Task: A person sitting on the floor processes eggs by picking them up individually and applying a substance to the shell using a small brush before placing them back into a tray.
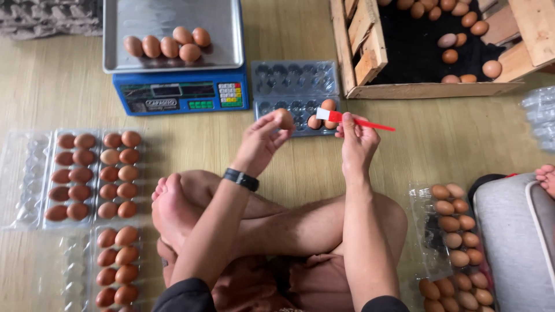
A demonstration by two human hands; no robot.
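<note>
My left hand (263, 141) holds a brown egg (284, 118) up in its fingertips, with a black band on that wrist. My right hand (355, 144) grips a small brush (354, 119) with a red handle and white bristles; the bristles sit just right of the egg. Both hands hover over a clear plastic egg tray (295, 86) lying open on the floor, which has three eggs (324, 114) in its near half. I sit cross-legged, my legs below the hands.
A blue scale (180, 95) with a metal pan bearing several eggs stands at the back left. A wooden crate (428, 89) of eggs is at the back right. Filled clear trays (95, 173) lie left, more trays (457, 242) right. Another person's foot (546, 176) shows at the right edge.
</note>
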